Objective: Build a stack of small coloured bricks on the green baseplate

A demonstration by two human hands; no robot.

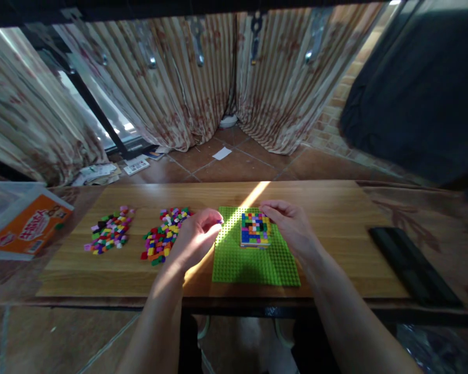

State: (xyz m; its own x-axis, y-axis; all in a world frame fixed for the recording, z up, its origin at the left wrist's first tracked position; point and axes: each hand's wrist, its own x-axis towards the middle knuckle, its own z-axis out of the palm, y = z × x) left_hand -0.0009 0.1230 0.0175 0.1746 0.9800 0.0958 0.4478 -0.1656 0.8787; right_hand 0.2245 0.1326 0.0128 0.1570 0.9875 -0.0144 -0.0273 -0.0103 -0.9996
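Observation:
A green studded baseplate [253, 270] lies on the wooden table, and a square block built from multicoloured toy bricks [255, 239] stands on its upper middle. My left hand [197, 236] is at the plate's left edge, thumb and fingertips pinched on a small purple toy brick [220, 222]. At the block's far right corner is my right hand [292, 223], its thumb and index finger pressed together there. What the right fingertips hold, if anything, is too small to make out. Near my left hand lies a heap of loose bricks [161, 241], partly behind that hand.
Another pile of loose bricks [111, 231] lies farther left on the table [327, 202]. At the left stands a clear plastic box [8, 195] with an orange label. A dark flat object [413, 265] rests at the right end. Patterned curtains [203, 93] hang beyond the table.

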